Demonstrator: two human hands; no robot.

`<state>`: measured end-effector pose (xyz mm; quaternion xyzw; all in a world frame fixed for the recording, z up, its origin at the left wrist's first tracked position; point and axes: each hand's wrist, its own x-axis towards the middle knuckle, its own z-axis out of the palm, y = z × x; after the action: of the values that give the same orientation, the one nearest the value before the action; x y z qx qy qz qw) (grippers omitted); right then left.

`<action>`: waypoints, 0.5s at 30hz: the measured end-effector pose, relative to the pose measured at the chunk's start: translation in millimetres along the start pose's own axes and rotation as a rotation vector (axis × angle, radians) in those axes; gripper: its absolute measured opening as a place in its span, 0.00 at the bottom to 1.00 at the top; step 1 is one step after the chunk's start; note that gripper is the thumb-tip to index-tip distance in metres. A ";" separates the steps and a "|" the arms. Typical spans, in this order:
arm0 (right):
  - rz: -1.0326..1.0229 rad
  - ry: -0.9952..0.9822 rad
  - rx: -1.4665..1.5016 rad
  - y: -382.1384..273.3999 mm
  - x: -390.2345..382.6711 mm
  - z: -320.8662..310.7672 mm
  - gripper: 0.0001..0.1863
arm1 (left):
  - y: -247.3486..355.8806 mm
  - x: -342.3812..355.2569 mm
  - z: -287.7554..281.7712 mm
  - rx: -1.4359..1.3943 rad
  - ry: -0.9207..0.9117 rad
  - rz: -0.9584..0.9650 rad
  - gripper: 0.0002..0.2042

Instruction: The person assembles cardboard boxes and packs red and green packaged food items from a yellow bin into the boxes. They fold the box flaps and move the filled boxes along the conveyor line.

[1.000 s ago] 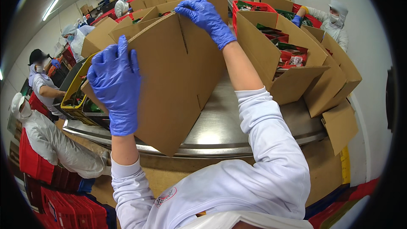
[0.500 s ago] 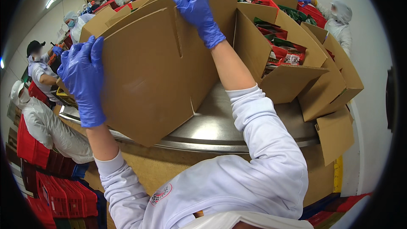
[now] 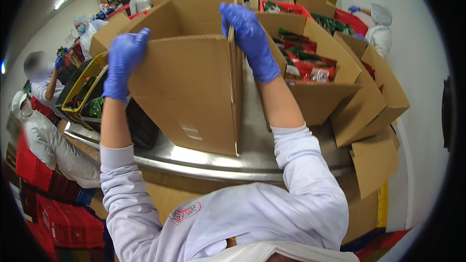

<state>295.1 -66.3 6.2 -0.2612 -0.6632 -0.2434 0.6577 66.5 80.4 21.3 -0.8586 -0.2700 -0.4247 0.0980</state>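
Between my hands a brown cardboard box [image 3: 187, 87] stands unfolded on the metal table [image 3: 252, 157], its top open. My left hand [image 3: 125, 63], in a blue glove, grips its upper left edge. At the upper right corner my gloved right hand [image 3: 251, 41] is closed on the box's edge, where a folded flap lies against the side. Just right of it stands another open box [image 3: 323, 99] filled with red and green packets [image 3: 310, 65].
Farther right, an open carton [image 3: 376, 99] leans with a flap hanging past the table edge. On the left are a yellow crate [image 3: 77, 109] and a dark crate with green packets [image 3: 94, 107]. Red crates [image 3: 73, 223] are stacked at lower left. Several people in white work around.
The flattened cardboard has opened out into a box shape and sits lower on the table. My left hand moved right and up; my right hand moved right and down.
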 end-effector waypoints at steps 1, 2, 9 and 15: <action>0.117 -0.082 -0.023 4.9 0.7 -2.9 0.08 | 1.8 8.9 6.2 -0.001 -0.045 -0.023 0.24; 0.231 -0.126 0.015 5.7 -2.6 -3.8 0.09 | 2.6 15.9 13.6 -0.030 -0.053 0.031 0.23; 0.360 -0.146 0.180 -19.2 -8.0 8.6 0.15 | -18.9 51.6 67.8 -0.133 -0.118 0.327 0.07; 0.123 -0.098 -0.007 -38.6 -5.9 9.6 0.11 | -6.2 73.0 105.3 -0.246 -0.273 0.526 0.19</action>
<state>262.2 -88.8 0.9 -0.3153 -0.6765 -0.1920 0.6372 170.3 155.2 12.7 -0.9534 0.0038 -0.2950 0.0626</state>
